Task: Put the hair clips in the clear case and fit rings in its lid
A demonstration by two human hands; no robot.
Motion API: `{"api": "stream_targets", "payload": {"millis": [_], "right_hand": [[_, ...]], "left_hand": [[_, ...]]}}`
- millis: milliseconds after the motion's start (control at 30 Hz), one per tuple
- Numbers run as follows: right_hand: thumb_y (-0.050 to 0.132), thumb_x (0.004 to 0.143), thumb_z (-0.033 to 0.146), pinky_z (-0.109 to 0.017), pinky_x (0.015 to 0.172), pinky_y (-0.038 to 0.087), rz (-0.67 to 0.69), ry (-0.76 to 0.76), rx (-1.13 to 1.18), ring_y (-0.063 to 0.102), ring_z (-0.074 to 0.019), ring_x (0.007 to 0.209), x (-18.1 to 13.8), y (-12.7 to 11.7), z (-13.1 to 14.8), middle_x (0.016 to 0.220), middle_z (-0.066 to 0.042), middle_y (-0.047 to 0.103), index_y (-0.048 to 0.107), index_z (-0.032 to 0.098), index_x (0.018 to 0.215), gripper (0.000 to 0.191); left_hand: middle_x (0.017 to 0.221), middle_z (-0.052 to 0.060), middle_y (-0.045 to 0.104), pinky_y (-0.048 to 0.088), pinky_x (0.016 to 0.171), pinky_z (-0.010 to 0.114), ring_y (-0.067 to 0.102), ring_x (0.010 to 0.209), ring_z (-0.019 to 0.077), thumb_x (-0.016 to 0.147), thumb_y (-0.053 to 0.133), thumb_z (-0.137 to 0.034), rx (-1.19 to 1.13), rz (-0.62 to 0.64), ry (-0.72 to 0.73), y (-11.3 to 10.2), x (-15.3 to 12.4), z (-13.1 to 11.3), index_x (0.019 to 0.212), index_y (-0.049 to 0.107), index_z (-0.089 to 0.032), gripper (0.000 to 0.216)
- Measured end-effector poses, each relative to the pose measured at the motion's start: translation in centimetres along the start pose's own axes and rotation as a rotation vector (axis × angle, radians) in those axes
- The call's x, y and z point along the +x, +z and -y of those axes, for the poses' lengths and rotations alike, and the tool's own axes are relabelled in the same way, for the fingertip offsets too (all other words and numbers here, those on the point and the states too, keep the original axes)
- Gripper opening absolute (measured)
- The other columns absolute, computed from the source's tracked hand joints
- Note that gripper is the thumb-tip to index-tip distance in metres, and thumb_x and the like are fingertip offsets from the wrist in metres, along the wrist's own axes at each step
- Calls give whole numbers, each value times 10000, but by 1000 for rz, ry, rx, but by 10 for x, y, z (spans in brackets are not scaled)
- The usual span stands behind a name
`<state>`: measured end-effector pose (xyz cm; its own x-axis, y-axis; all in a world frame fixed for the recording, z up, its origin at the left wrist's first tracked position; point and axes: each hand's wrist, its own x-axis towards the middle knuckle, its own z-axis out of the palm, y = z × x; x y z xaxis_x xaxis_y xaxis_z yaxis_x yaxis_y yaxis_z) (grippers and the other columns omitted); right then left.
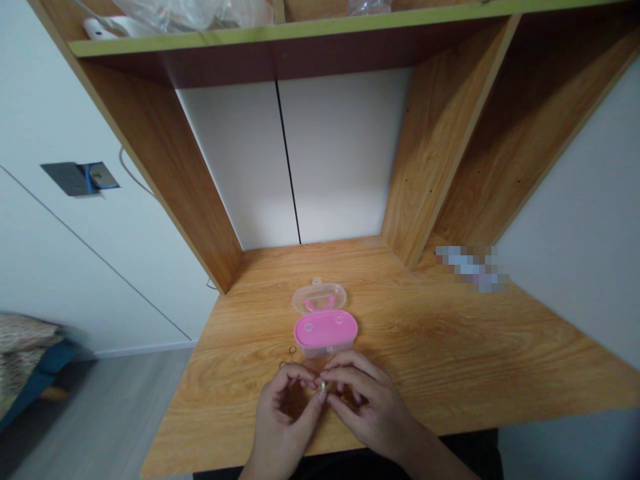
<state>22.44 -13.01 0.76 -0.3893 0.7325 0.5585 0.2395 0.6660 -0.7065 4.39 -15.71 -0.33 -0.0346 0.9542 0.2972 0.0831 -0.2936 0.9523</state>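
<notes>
My left hand and my right hand meet low in the middle of the view, above the wooden desk. Their fingertips pinch a small pale object between them; it may be a little elastic band, but fingers cover most of it. Just beyond my hands stands an oval clear plastic box with a pink inner tray. Its see-through lid is folded back, away from me. Two light rings lie on the tray, one of them a thin ring. Left of the box is a thin dark ring, with another dark ring beside my left fingers.
The wooden desk has side panels and a shelf overhead, holding plastic bags. A blurred-out item lies at the back right. An open wall socket with wires shows at left, above bedding.
</notes>
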Motion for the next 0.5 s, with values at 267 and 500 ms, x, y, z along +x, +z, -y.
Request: {"api": "stream_targets", "payload": {"millis": [267, 500], "right_hand": [[658, 854, 47, -202, 610, 546, 5, 1, -1, 636, -116, 717, 1, -1, 3, 1049, -44, 670, 661, 243, 1115, 326], [668, 852, 51, -197, 603, 531, 26, 22, 10, 634, -112, 725, 0, 1, 0, 1054, -39, 666, 660, 244, 1115, 327]], "left_hand": [[800, 27, 672, 534, 734, 253, 661, 767, 163, 853, 719, -225, 35, -11, -24, 1, 1, 3, 852, 636, -183, 93], [774, 28, 675, 538, 726, 260, 666, 748, 170, 825, 726, -207, 50, -32, -41, 1, 1, 1, 812, 639, -179, 92]]}}
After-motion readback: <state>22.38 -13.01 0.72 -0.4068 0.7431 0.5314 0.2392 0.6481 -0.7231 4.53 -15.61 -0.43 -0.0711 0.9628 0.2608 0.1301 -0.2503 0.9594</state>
